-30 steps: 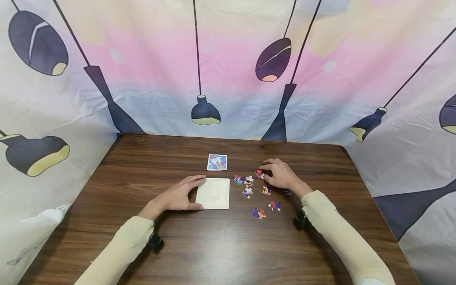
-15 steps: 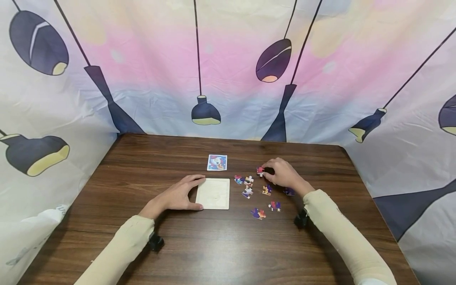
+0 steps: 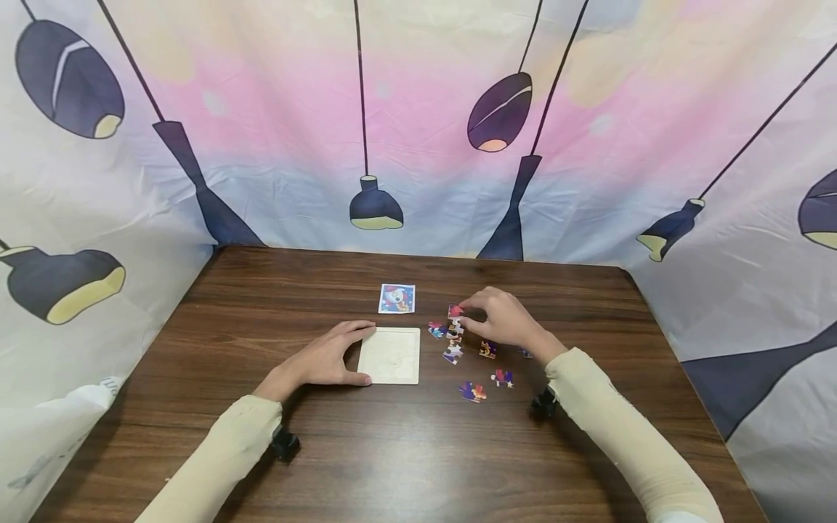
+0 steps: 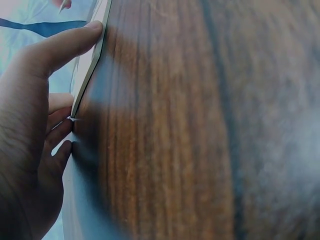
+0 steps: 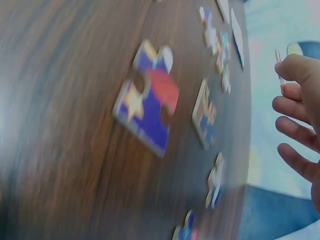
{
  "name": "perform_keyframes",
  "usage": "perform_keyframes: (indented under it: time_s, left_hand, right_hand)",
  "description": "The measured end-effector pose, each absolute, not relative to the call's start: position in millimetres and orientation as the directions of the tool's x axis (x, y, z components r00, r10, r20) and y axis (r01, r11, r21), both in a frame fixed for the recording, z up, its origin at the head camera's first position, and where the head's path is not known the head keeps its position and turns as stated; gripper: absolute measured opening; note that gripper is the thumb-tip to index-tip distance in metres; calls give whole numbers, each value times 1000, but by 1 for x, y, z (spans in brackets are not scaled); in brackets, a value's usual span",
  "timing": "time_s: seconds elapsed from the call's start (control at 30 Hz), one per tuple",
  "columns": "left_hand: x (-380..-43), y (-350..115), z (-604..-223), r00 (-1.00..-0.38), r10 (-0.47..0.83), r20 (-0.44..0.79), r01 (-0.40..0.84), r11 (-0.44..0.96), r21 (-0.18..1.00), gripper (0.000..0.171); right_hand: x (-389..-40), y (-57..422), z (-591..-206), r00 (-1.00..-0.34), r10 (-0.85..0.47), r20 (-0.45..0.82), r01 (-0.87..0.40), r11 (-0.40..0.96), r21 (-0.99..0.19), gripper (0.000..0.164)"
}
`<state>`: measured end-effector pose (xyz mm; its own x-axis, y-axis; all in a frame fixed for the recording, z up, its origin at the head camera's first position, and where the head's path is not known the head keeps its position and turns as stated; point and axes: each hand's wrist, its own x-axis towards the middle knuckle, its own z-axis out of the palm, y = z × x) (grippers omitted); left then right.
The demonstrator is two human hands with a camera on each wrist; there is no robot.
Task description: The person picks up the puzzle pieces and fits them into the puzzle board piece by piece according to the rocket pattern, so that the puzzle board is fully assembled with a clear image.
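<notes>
My left hand [image 3: 330,355] spans the left side of a square, pale wooden puzzle tray [image 3: 392,356] lying on the table. Its thumb is at the near corner and its fingers at the far one; the left wrist view shows the thumb [image 4: 75,45] on the tray's edge. With thumb and forefinger, my right hand [image 3: 503,317] pinches a red and white jigsaw piece [image 3: 455,311]. In the right wrist view this piece [image 5: 279,72] appears edge-on, raised off the table. Other jigsaw pieces [image 3: 472,392] lie loose below and around that hand.
A small square picture card [image 3: 397,298] with a white cartoon figure lies behind the tray. Several loose pieces [image 3: 453,354] are spread right of the tray, one purple piece [image 3: 526,353] under the right wrist. Printed cloth [image 3: 294,145] hangs behind the brown table [image 3: 392,465].
My right hand has picked up the red and white jigsaw piece and carried it left, above the cluster of pieces. The left hand and tray have stayed put.
</notes>
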<state>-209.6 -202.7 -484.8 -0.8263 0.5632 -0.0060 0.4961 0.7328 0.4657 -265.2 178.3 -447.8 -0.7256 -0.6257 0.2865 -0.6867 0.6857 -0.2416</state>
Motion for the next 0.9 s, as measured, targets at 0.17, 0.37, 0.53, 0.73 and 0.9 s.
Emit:
perform_keyframes:
  time_s: [0.17, 0.37, 0.53, 0.73, 0.9]
  left_hand:
    - [-209, -202, -484, -829, 559, -11, 489, 734, 471, 103]
    - [-208, -201, -483, -832, 554, -21, 479, 737, 476, 103]
    - [-210, -201, -483, -830, 557, -24, 480, 737, 477, 103]
    - [-210, -201, -482, -832, 554, -32, 474, 739, 479, 103]
    - [-209, -200, -480, -831, 556, -36, 475, 740, 477, 104]
  right_hand:
    - [-259, 162, -445, -685, -659, 309, -727, 641, -244, 30]
    - [-253, 140, -445, -650, -691, 318, -760, 597, -256, 27]
    - [-251, 121, -449, -642, -705, 303, -767, 590, -254, 28]
    - [-249, 99, -453, -625, -732, 270, -780, 576, -243, 30]
    - [-251, 84, -460, -615, -748, 249, -788, 571, -231, 29]
